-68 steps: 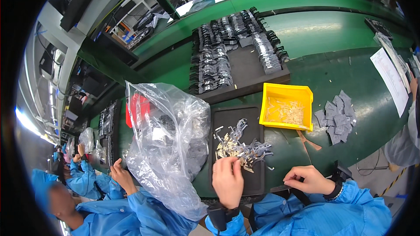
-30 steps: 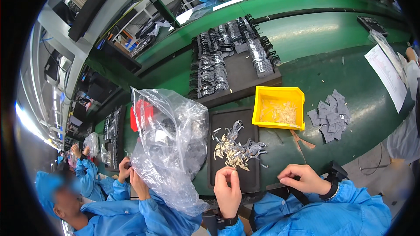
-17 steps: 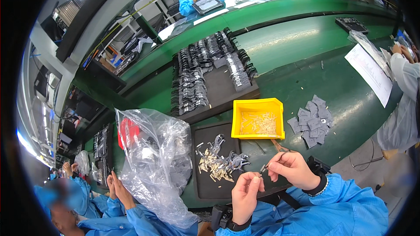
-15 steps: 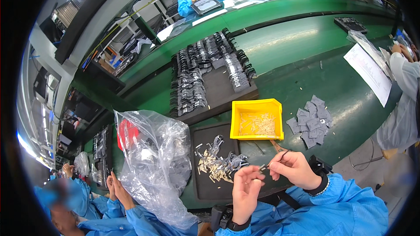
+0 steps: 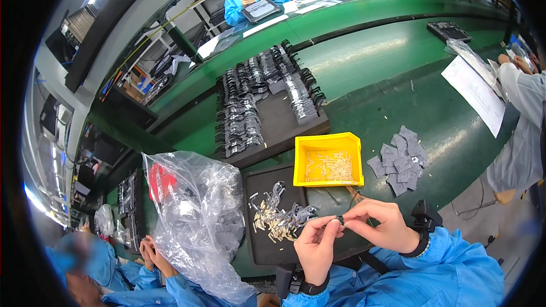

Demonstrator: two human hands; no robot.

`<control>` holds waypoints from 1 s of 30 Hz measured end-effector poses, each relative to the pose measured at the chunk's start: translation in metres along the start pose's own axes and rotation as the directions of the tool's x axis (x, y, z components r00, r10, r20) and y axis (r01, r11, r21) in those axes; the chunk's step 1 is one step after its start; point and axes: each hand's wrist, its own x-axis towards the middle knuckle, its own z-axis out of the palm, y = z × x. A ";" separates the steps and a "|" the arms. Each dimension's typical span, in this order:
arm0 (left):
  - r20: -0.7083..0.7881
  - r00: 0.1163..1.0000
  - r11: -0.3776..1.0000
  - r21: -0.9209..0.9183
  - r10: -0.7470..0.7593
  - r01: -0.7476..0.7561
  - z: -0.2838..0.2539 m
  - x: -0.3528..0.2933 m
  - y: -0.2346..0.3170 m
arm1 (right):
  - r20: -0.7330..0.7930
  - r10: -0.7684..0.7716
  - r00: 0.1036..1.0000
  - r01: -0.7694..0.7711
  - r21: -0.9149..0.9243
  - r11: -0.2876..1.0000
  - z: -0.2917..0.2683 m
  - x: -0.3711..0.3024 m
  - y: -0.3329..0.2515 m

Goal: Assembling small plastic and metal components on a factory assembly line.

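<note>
My left hand (image 5: 316, 248) and my right hand (image 5: 382, 226) meet in front of me, over the table's near edge. Thumbs and fingers of both pinch one small dark part (image 5: 340, 220), whose exact kind is too small to make out. Just left of my hands lies a shallow black tray (image 5: 263, 183) with a heap of small brass-coloured pins (image 5: 272, 223) and grey bent pieces (image 5: 300, 214). Beyond my fingers stands a yellow bin (image 5: 330, 183) holding many thin pale pieces. Partly behind my right hand is a brown-handled tool (image 5: 354, 193).
Flat grey pieces (image 5: 401, 162) lie piled right of the bin. A dark foam block (image 5: 277, 118) carries rows of black parts. A clear plastic bag (image 5: 199, 222) fills the left, beside a co-worker's hands (image 5: 153, 254). Paper (image 5: 476, 94) lies near another person's sleeve (image 5: 524, 94).
My left fingers, loosely spread before, have closed on the small dark part. My hands have come together around it. The whole view has shifted slightly.
</note>
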 end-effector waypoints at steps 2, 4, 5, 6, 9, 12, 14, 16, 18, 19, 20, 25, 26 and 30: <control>0.007 1.000 1.000 -0.030 -0.007 0.008 0.002 0.000 0.000 | -0.080 -0.193 0.978 0.177 -0.168 0.970 0.003 0.005 0.006; 0.015 1.000 1.000 -0.013 0.008 -0.008 0.003 -0.001 -0.001 | -0.081 -0.228 0.970 0.209 -0.195 0.958 0.004 0.007 0.008; 0.015 1.000 1.000 -0.011 0.008 -0.008 0.003 -0.002 -0.001 | -0.077 -0.260 0.963 0.238 -0.220 0.946 0.004 0.007 0.009; 0.014 0.999 0.998 0.027 0.048 -0.049 0.003 -0.002 -0.001 | -0.077 -0.260 0.963 0.238 -0.218 0.946 0.004 0.008 0.009; 0.007 0.989 0.977 0.154 0.147 -0.146 0.002 0.000 -0.002 | -0.059 -0.283 0.957 0.257 -0.272 0.927 0.003 0.009 0.008; 0.022 0.960 0.890 0.369 0.281 -0.269 0.003 0.001 0.000 | -0.051 -0.340 0.939 0.304 -0.338 0.891 0.002 0.012 0.005; 0.049 0.936 0.810 0.488 0.348 -0.326 0.004 0.003 0.003 | -0.051 -0.359 0.932 0.317 -0.370 0.873 0.002 0.014 0.005; 0.078 0.906 0.737 0.555 0.416 -0.386 0.007 0.006 0.007 | -0.050 -0.358 0.932 0.317 -0.367 0.875 0.002 0.017 0.004; 0.080 0.914 0.749 0.547 0.397 -0.374 0.008 0.008 0.007 | -0.046 -0.356 0.933 0.317 -0.363 0.876 0.002 0.019 0.004; 0.082 0.922 0.761 0.539 0.379 -0.361 0.008 0.009 0.007 | -0.048 -0.336 0.941 0.298 -0.361 0.884 0.001 0.020 0.004; 0.080 0.921 0.760 0.541 0.381 -0.361 0.006 0.008 0.005 | -0.047 -0.317 0.947 0.281 -0.355 0.892 0.001 0.021 0.005; 0.021 0.999 0.998 0.053 -0.028 0.027 0.001 0.014 0.003 | -0.136 -0.266 0.954 0.201 -0.366 0.908 -0.012 0.034 0.012; 0.019 0.999 0.998 0.052 -0.027 0.026 0.000 0.016 0.003 | -0.184 -0.287 0.940 0.188 -0.424 0.886 -0.016 0.040 0.014; 0.009 0.996 0.994 -0.062 -0.092 0.092 -0.003 0.022 0.001 | -0.123 -0.291 0.949 0.224 -0.388 0.894 -0.022 0.053 0.000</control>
